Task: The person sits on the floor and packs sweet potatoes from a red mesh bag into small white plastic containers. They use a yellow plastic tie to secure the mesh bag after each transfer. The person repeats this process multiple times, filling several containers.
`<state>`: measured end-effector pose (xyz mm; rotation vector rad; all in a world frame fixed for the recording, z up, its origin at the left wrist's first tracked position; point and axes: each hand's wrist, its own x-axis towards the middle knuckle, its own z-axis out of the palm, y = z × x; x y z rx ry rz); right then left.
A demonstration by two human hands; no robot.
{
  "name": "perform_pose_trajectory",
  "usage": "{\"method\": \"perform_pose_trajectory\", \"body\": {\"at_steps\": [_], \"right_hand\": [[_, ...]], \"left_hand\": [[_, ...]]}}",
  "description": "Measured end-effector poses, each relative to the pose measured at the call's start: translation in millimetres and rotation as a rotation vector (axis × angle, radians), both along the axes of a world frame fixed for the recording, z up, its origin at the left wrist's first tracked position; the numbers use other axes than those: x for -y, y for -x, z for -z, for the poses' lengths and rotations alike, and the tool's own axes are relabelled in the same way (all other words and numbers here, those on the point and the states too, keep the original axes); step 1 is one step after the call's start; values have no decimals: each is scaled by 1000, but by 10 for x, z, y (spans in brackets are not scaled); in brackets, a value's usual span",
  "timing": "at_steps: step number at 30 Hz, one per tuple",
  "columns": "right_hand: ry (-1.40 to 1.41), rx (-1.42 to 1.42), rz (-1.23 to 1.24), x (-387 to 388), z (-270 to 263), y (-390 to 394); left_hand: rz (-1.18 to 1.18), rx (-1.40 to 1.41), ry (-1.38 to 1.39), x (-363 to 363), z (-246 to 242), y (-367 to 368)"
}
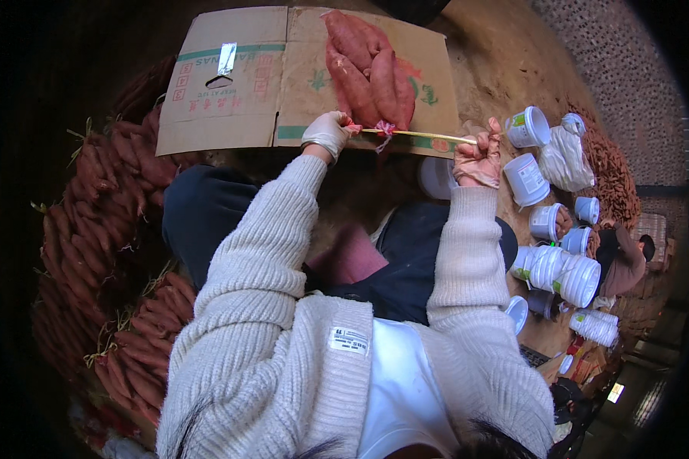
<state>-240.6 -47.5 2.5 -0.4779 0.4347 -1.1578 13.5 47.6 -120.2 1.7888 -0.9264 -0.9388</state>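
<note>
A red mesh bag of sweet potatoes (367, 74) lies on a flattened cardboard box (229, 123), its gathered neck (385, 128) towards me. Across that neck runs a yellowish tie (428, 135), pulled taut between my hands. My left hand (327, 135), in a thin pale glove, grips the tie's left end close to the bag. Farther out, past the cardboard's right edge, my right hand (478, 156) is closed around the other end, also gloved. The tie appears to pass around the neck; its exact wrap is too small to tell.
Filled bags of sweet potatoes (92, 229) are heaped on my left. Several white plastic buckets (525, 181) and a white sack (565, 155) stand to the right. Beyond them a person (626, 261) sits near a large pile of sweet potatoes (608, 166).
</note>
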Motion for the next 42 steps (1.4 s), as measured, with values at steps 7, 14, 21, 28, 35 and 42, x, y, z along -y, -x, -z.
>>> {"method": "perform_pose_trajectory", "body": {"at_steps": [7,14,21,28,35,42], "right_hand": [[-322,-111,215,296,216,86],[1,-405,69,165,-133,-38],[422,-628,-490,-441,-649,-448],[520,-581,-563,-61,-598,-1370],[1348,-1494,-74,-149,-688,-1387],[661,-1420,-680,-289,105,-778]], "left_hand": [[-84,235,35,-39,-47,105],[344,-758,28,-70,126,-66],[135,-1000,213,-78,-544,426],[149,-745,356,-1,-303,588],[-246,-1057,295,-148,-364,417],[-147,-1096,283,-229,-578,395]]}}
